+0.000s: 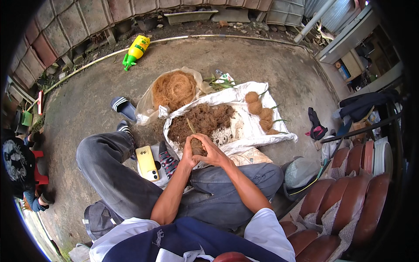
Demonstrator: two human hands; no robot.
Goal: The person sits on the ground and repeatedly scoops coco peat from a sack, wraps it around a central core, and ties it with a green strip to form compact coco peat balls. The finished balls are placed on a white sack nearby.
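Note:
Both hands are cupped around a brown fibrous root ball, from which a pale green leaf points up. My left hand presses on its left side. Over the right side curves my right hand, its fingertips near the top. Just beyond them, dark brown coir is heaped on a white woven sack, with white granules beside it. Several fibre-wrapped balls with green leaves lie at the sack's right. A clear plastic bag behind holds loose orange-brown coconut fibre.
A yellow phone and a patterned sock lie by my left forearm. A slide sandal and a yellow-green pump sprayer are farther left. Stacked brown glazed pieces stand at right. Another person is at the far left.

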